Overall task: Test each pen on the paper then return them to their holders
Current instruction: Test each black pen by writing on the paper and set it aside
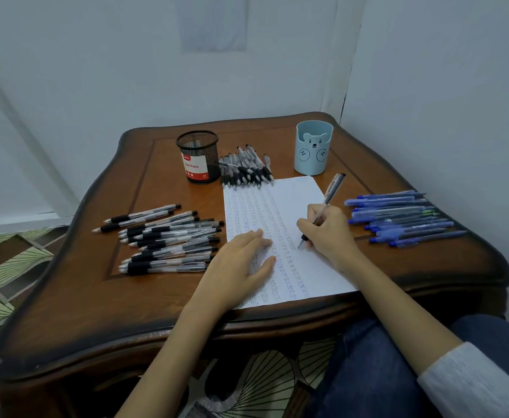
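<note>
Head view: the step in hand is the testing itself. The right hand [328,233] is clamped on a pen [330,193], fingers and thumb pinching the lower barrel, with the tip down on the paper [301,191] at the foot of a column of marks. The left hand [241,263] lies flat with fingers spread apart, pressing the sheet's near left part to the tabletop [156,297]. It holds nothing.

The paper sits mid-tabletop, between the pen heaps, and rows of small scribbles cover most of it. Only a strip along the right edge is bare.

Judged from this, the job is well along on testing, but the returning has not begun, since no pen shows above either holder's rim. The next move calls for lifting the tip, carrying the pen off to its heap or holder without dragging the sheet, and picking a fresh one. I cannot tell this pen's ink colour, so which holder it belongs in is unclear.

Counts:
- One sheet and one pen in hand.
- Two holders at the far side, well apart: a black mesh cup [198,161] and a blue bear cup [313,149].
- Three heaps of loose pens:
  - black pens [165,239] left of the paper, roughly a dozen or more;
  - a second black bunch [245,170] just beside the mesh cup, about ten;
  - blue pens [398,218] on the right, about ten.

They overlap too much for exact totals.
</note>
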